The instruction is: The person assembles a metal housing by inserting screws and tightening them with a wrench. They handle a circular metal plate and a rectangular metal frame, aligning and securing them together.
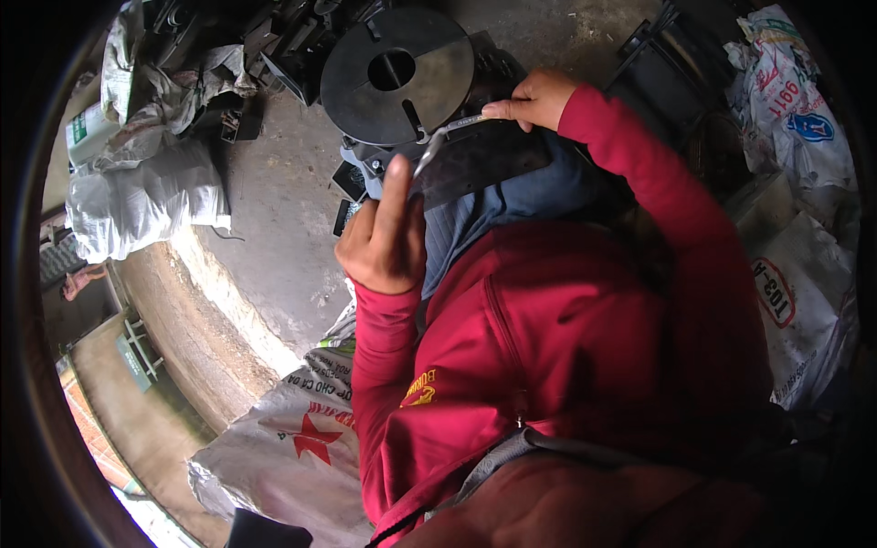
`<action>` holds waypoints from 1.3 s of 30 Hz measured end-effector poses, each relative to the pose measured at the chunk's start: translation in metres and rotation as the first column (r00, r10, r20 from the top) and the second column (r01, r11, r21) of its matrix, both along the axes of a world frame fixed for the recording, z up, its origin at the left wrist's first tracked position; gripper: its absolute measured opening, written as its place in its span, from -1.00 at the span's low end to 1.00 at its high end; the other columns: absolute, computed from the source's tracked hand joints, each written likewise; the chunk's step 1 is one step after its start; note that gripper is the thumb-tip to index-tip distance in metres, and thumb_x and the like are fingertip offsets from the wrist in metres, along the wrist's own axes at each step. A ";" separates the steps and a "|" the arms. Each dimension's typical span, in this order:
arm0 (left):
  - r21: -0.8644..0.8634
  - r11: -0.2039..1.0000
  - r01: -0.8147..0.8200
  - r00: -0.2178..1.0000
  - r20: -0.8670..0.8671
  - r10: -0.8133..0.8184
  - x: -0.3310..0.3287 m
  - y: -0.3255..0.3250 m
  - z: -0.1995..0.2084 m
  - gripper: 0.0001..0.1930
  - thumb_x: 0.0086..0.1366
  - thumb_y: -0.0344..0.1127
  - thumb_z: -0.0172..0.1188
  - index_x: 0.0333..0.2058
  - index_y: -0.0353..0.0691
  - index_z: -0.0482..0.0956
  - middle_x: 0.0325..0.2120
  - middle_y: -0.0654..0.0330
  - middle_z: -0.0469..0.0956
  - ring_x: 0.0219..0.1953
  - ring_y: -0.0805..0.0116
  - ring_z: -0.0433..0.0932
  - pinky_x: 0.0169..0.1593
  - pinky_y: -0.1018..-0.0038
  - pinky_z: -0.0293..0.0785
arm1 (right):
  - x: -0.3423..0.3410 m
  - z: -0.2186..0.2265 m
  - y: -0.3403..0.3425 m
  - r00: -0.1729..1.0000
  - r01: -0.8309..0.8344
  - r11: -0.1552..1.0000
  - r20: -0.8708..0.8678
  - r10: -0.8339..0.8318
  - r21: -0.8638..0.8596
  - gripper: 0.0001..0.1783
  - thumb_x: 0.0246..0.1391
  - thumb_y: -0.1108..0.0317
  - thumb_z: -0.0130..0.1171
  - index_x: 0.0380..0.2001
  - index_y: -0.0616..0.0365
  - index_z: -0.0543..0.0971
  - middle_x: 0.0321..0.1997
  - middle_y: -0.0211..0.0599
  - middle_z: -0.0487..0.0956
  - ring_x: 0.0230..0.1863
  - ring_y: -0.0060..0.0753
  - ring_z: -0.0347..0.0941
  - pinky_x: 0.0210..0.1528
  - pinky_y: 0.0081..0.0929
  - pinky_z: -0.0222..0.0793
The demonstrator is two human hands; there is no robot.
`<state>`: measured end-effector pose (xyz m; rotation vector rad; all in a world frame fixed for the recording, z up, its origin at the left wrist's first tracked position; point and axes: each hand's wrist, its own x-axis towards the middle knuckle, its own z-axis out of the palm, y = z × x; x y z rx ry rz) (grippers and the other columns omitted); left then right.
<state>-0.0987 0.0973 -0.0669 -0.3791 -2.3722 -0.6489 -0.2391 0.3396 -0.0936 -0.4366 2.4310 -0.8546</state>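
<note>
A large dark round metal disc (pixel 356 73) with a centre hole and slots lies on a machine body in front of me. Pinched in my right hand (pixel 541 99) is the end of a slim wrench (pixel 468 121), which reaches left to the disc's near edge. My left hand (pixel 384 239) is curled with one finger raised. Beside that finger, a shiny metal tool (pixel 429 153) slants up to the wrench's tip; its lower end is hidden by the hand. A bolt head (pixel 375 165) shows below the disc, and a dark metal plate (pixel 484 163) sits under the wrench.
White plastic-wrapped bundles (pixel 146 201) stand at the left on the concrete floor (pixel 283 173). A printed sack (pixel 274 457) is at the lower left. More sacks (pixel 804 301) line the right side. Dark metal parts (pixel 283 50) crowd the far left of the disc.
</note>
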 end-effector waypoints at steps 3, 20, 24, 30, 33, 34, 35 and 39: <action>0.023 0.999 -0.041 0.994 0.107 0.039 -0.005 -0.003 -0.031 -0.44 0.13 -0.52 0.28 0.13 0.08 0.55 -0.70 0.20 0.38 -0.76 0.28 0.27 -0.61 0.33 0.27 | 0.003 -0.005 -0.005 1.000 -0.013 1.000 -0.024 0.012 -0.017 -0.26 0.03 -0.37 0.15 -0.79 0.12 0.57 -0.78 -0.37 0.45 -0.67 -0.43 0.39 -0.51 -0.40 0.30; -0.169 0.959 0.226 0.958 -0.137 -0.250 0.016 -0.003 0.025 -0.23 0.03 -0.69 0.06 0.30 -0.17 0.25 -0.67 0.20 0.31 -0.72 0.31 0.30 -0.62 0.43 0.25 | -0.002 0.000 -0.003 0.998 -0.061 0.998 -0.016 0.061 0.003 -0.22 0.02 -0.44 0.07 -0.71 0.15 0.61 -0.68 -0.28 0.55 -0.52 -0.25 0.53 -0.30 -0.33 0.44; -0.094 0.967 0.238 0.941 -0.224 -0.253 0.023 -0.005 0.016 -0.29 0.12 -0.66 0.01 0.30 -0.21 0.17 -0.61 0.11 0.39 -0.70 0.25 0.34 -0.60 0.40 0.28 | -0.001 0.004 -0.002 0.998 -0.058 0.998 0.029 0.057 0.016 -0.21 0.02 -0.45 0.05 -0.69 0.15 0.63 -0.64 -0.25 0.59 -0.48 -0.22 0.56 -0.24 -0.30 0.46; -0.049 0.997 -0.060 0.989 0.129 0.066 0.000 -0.010 -0.088 -0.37 0.10 -0.64 0.15 0.21 -0.14 0.43 -0.66 0.11 0.38 -0.73 0.21 0.33 -0.60 0.26 0.28 | 0.001 0.004 -0.005 0.993 -0.107 0.994 -0.052 0.106 -0.016 -0.22 0.07 -0.40 0.05 -0.77 0.15 0.60 -0.73 -0.28 0.55 -0.57 -0.24 0.54 -0.34 -0.32 0.47; -0.097 0.995 0.005 0.991 0.135 0.009 0.001 -0.001 -0.054 -0.37 0.11 -0.64 0.17 0.20 -0.08 0.46 -0.70 0.16 0.36 -0.75 0.21 0.31 -0.60 0.30 0.29 | 0.000 0.003 -0.004 0.995 -0.094 0.996 -0.038 0.094 0.008 -0.21 0.07 -0.39 0.05 -0.77 0.16 0.60 -0.74 -0.27 0.54 -0.60 -0.23 0.53 -0.35 -0.32 0.47; -0.081 0.994 0.074 0.991 0.121 -0.064 -0.002 0.003 -0.039 -0.36 0.10 -0.65 0.19 0.20 -0.11 0.45 -0.72 0.17 0.36 -0.77 0.22 0.29 -0.62 0.34 0.27 | -0.001 0.010 0.000 0.995 -0.088 0.996 -0.040 0.088 -0.009 -0.21 0.07 -0.40 0.05 -0.77 0.15 0.61 -0.75 -0.27 0.53 -0.61 -0.22 0.53 -0.36 -0.31 0.47; -0.056 0.993 0.107 0.991 0.082 -0.102 0.000 0.004 -0.024 -0.37 0.10 -0.65 0.19 0.20 -0.12 0.45 -0.72 0.16 0.36 -0.77 0.22 0.29 -0.62 0.35 0.26 | -0.003 0.011 0.001 0.995 -0.088 0.996 -0.043 0.088 -0.003 -0.21 0.07 -0.40 0.05 -0.77 0.15 0.61 -0.75 -0.27 0.53 -0.61 -0.23 0.53 -0.36 -0.32 0.47; 0.010 0.983 0.184 0.980 -0.071 -0.183 0.007 0.002 0.001 -0.46 0.15 -0.63 0.18 0.15 -0.19 0.49 -0.71 0.12 0.38 -0.77 0.23 0.31 -0.63 0.35 0.25 | -0.001 0.006 0.000 0.995 -0.091 0.996 -0.036 0.091 -0.003 -0.21 0.07 -0.40 0.05 -0.77 0.15 0.61 -0.76 -0.26 0.52 -0.61 -0.24 0.53 -0.37 -0.33 0.47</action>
